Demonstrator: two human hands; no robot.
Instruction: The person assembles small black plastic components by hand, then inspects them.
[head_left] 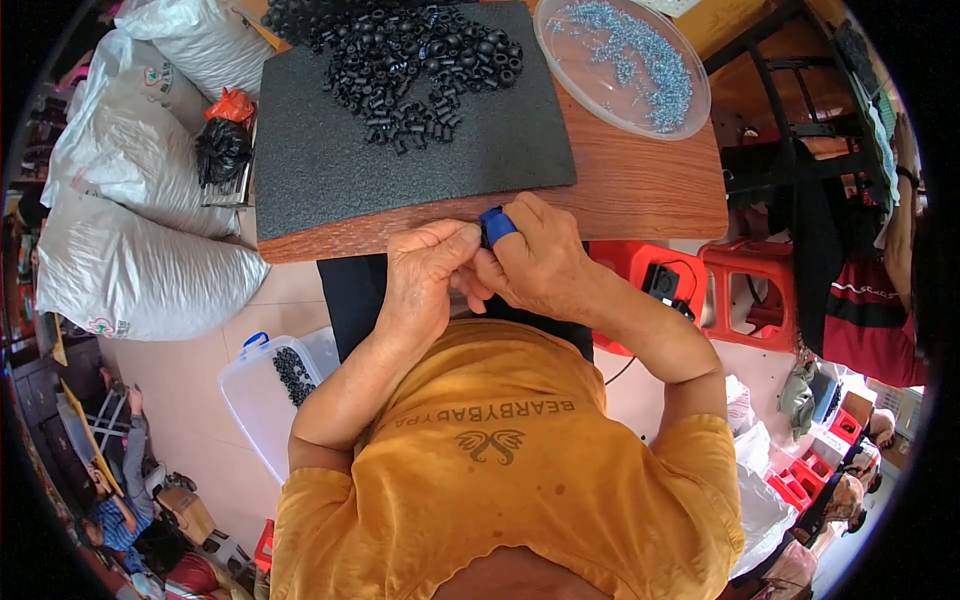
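At frame centre, the left hand [425, 275] and right hand [535, 260] pinch together at the desk [640, 190] edge; what they grip is hidden. Black cylindrical parts [410, 50] lie heaped on the foam mat [400, 150] above, within reach.

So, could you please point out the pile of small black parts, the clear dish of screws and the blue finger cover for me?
pile of small black parts [410, 60], head view, middle of the heap.
clear dish of screws [690, 118], head view, its right rim.
blue finger cover [496, 224], head view, its top side.
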